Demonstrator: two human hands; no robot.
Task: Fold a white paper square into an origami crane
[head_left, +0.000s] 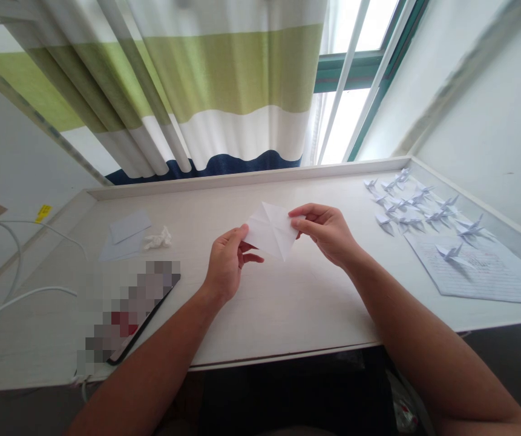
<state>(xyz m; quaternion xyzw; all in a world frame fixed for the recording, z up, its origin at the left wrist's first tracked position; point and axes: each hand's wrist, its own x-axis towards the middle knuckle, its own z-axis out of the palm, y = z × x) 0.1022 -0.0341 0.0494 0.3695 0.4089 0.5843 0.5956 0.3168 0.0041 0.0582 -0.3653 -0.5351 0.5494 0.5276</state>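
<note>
Head view: at left, a crumpled white tissue [158,238] lay on the worktop [287,321]. The left hand [227,266] angled inward, thumb uppermost, pinching the left corner of a creased white paper [269,227] above the worktop, between both hands. The right hand [324,229], turned inward, pinched the opposite corner. Folded paper birds [471,229] sat farther right.

We reach forward, left forearm [163,351] and right forearm [405,315] bare, converging from lower corners. Our left hand [227,263] pinches, thumb on top, one lower finger stretched inward. Our right hand [328,233] pinches between thumb and index finger, palm turned inward. Hands near each other, apart.
</note>
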